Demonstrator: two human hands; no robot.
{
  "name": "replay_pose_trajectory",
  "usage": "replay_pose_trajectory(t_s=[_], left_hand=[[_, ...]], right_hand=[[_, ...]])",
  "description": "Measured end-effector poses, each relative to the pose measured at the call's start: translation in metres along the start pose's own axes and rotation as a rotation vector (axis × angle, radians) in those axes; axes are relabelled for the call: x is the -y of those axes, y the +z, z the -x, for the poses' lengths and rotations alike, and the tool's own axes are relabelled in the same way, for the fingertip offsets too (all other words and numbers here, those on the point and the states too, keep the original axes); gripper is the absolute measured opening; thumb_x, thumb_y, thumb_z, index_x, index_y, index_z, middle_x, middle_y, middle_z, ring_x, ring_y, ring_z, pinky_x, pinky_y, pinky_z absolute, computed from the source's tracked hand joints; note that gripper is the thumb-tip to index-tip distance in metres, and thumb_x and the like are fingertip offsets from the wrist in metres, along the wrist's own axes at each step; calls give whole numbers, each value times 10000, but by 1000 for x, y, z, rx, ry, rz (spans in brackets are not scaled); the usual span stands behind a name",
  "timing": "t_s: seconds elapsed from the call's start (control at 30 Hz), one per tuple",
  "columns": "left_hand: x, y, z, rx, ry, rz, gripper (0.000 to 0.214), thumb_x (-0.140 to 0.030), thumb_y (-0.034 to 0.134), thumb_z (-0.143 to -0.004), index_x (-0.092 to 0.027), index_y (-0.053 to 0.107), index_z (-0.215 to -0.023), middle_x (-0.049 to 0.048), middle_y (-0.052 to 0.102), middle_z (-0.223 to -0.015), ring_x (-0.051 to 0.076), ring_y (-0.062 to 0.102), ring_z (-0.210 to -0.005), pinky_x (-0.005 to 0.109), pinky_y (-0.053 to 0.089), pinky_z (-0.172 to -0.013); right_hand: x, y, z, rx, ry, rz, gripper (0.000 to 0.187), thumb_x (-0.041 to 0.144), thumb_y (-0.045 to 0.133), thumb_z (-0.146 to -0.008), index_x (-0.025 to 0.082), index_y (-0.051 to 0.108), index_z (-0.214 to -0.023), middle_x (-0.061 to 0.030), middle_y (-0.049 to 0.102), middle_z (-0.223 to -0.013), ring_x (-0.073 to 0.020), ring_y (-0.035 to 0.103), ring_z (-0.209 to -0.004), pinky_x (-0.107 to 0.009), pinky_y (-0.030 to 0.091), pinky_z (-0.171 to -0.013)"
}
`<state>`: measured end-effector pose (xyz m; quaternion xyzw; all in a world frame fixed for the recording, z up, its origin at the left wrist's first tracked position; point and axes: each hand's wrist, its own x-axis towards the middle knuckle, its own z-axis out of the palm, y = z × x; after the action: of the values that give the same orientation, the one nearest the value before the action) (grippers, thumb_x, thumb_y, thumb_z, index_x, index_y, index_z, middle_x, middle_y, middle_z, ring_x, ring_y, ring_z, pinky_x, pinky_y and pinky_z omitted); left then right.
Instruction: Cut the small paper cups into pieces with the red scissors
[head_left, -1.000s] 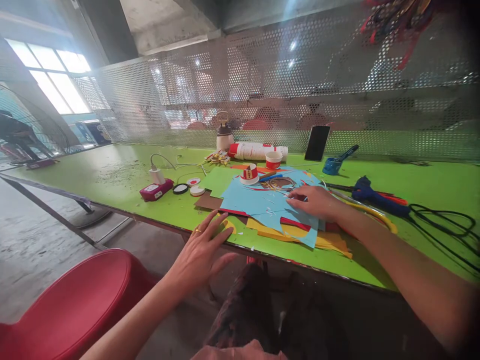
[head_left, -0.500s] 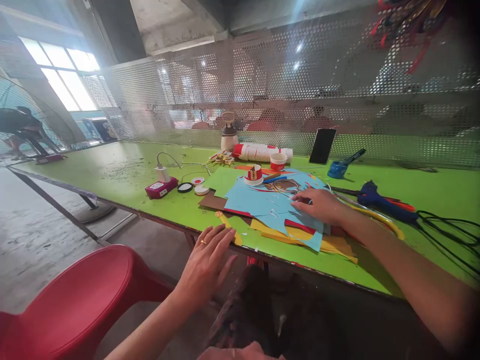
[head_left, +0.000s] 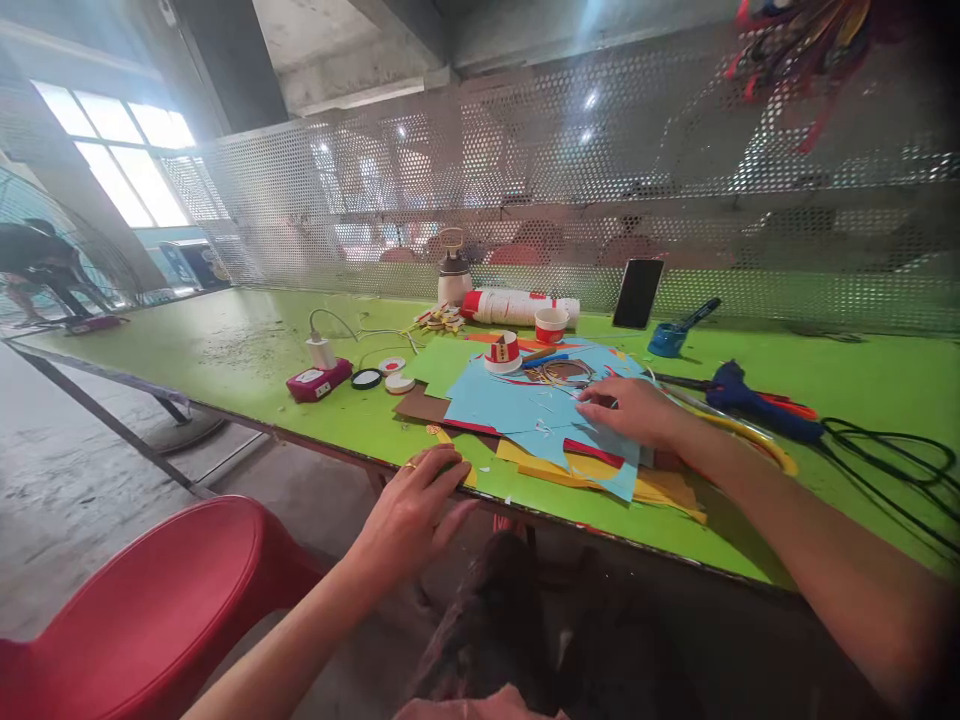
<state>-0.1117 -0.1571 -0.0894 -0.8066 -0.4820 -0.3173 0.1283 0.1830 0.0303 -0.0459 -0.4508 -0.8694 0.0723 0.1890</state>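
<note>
My left hand point(head_left: 416, 505) rests at the near edge of the green table, beside a yellow paper strip point(head_left: 466, 477). Its fingers are bent over the edge, the thumb stands apart, and nothing shows in it. Over light blue paper point(head_left: 502, 400) lies my right hand point(head_left: 630, 408), its fingers loosely curved with a gap to the thumb. Nothing can be made out in its grip. Yellow paper point(head_left: 570, 472) and brown card point(head_left: 420, 402) stick out from under the blue sheets. A red and white paper cup piece point(head_left: 502, 352) and a blue pen point(head_left: 545, 361) lie just beyond.
To the right are a blue glue gun point(head_left: 757, 405) with a black cord, and a blue pot point(head_left: 667, 340). A phone point(head_left: 637, 293) leans against the mesh panel. Stacked paper cups point(head_left: 510, 306) lie behind; a magenta power socket point(head_left: 319, 381) and red chair point(head_left: 172, 590) are left.
My left hand's fingers have bent more at the table edge, after lying straighter. My right hand keeps its place on the blue paper. The view has shifted slightly.
</note>
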Motion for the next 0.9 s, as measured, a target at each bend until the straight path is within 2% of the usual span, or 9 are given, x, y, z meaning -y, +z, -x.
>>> replay_pose_trajectory(t_s=[0.27,0.43,0.6,0.8,0.9], left_hand=[[5,6,2,-87,75,177,317,-170,624,-893,-159,594,-1208,126,670,-1160,203,630,-1105,332,522,-978],[9,7,1,-66,76,243,312,-140,634,-880,-160,609,-1190,128,665,-1156,202,620,-1109,334,516,-974],[12,8,-2,-73,120,302,268,-124,642,-870,-176,639,-1133,107,689,-1064,197,634,-1028,327,532,-900],[12,6,-5,-39,146,368,253,-90,614,-877,-180,646,-1111,103,692,-1031,193,631,-1003,318,533,-869],[12,4,-7,-13,141,387,242,-91,600,-885,-171,647,-1108,112,687,-1038,193,632,-1007,312,533,-869]], right_hand=[[9,-3,0,-106,-1,-52,251,360,563,-858,195,751,-867,-60,761,-841,-205,657,-720,-310,478,-662],[15,-5,2,-180,11,-77,266,348,542,-860,187,746,-805,-65,760,-798,-206,652,-677,-322,473,-642],[18,-4,2,-227,-14,-105,270,354,541,-855,191,739,-774,-62,755,-771,-203,643,-663,-320,462,-632],[25,-2,5,-239,-73,-143,294,371,521,-874,183,729,-786,-50,724,-696,-191,608,-599,-311,439,-578],[34,3,8,-220,-128,-161,299,361,503,-893,183,718,-788,-55,726,-739,-189,604,-625,-315,451,-612]])
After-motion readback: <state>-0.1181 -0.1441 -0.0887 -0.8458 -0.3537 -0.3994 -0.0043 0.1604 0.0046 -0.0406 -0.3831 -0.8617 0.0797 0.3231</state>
